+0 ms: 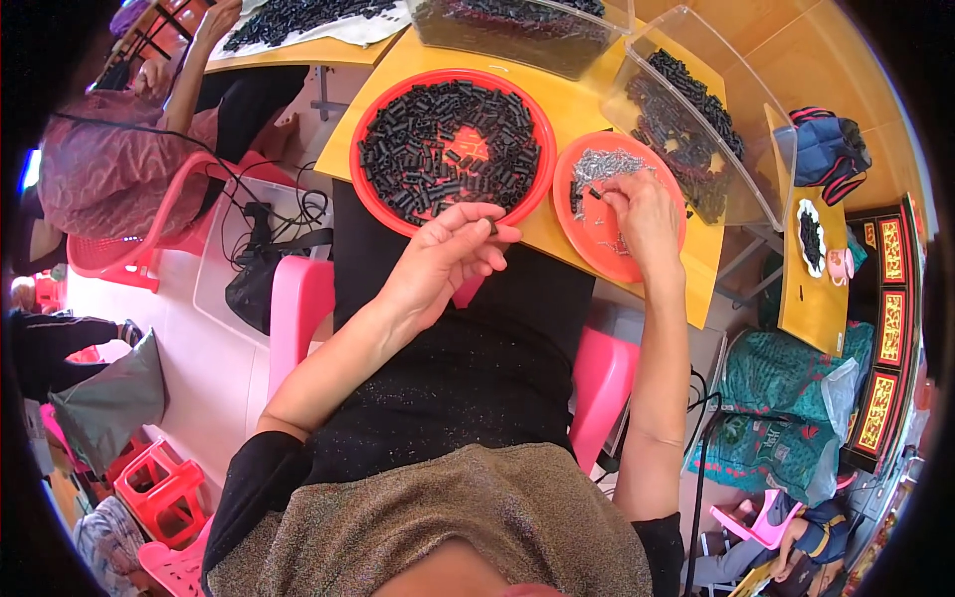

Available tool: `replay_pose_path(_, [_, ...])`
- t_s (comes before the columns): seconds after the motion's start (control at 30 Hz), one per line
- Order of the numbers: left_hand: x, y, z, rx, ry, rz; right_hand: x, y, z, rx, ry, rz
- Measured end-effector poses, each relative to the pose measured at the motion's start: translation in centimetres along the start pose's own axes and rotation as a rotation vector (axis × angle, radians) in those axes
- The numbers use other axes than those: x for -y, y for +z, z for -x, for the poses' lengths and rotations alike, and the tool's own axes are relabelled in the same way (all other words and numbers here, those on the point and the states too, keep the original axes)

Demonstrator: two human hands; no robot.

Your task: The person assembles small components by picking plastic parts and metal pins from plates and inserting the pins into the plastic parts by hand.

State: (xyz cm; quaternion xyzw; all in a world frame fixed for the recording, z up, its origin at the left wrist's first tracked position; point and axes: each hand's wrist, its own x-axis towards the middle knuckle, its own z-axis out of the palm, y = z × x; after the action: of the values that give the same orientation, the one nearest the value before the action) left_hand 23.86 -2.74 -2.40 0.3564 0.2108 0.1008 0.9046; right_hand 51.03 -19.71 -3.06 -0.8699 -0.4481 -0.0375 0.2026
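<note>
My left hand [453, 254] is closed at the near rim of a red basin [549, 164]. Between its thumb and fingers a small black piece [492, 228] shows, partly covered. The basin holds many short black tubes [403, 134], spread round a bare red patch of its bottom. My right hand [645, 214] reaches over an orange-red plate [607, 261] with its fingertips pinched together. Small silvery metal parts [607, 164] are heaped at the plate's far side, and more are scattered nearer. Dark bits lie beside the right fingertips; what these grip is hidden.
Clear plastic bins [696, 75] of black pieces stand behind on the yellow table [468, 50]. A pink chair [298, 308] surrounds me. Another person [129, 169] sits at the left by a white cloth [328, 38] with black pieces. Green bags [776, 398] lie at the right.
</note>
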Motion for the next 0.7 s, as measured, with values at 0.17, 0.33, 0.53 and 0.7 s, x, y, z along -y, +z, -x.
replay_pose_path(0.17, [0.4,-0.7,0.0,0.020,-0.021,0.014,-0.1,-0.2,-0.1,0.029,-0.018,-0.006])
replay_pose_path(0.33, [0.0,-0.7,0.1,0.020,-0.023,0.041,-0.1,0.2,0.3,0.062,-0.022,0.005])
replay_pose_path(0.53, [0.0,-0.8,0.1,0.025,-0.026,0.064,5.7,-3.9,2.4,-0.108,0.075,0.011])
replay_pose_path(0.7, [0.0,-1.0,0.5,0.029,-0.014,0.176,13.0,-4.3,4.6,0.029,-0.023,-0.497])
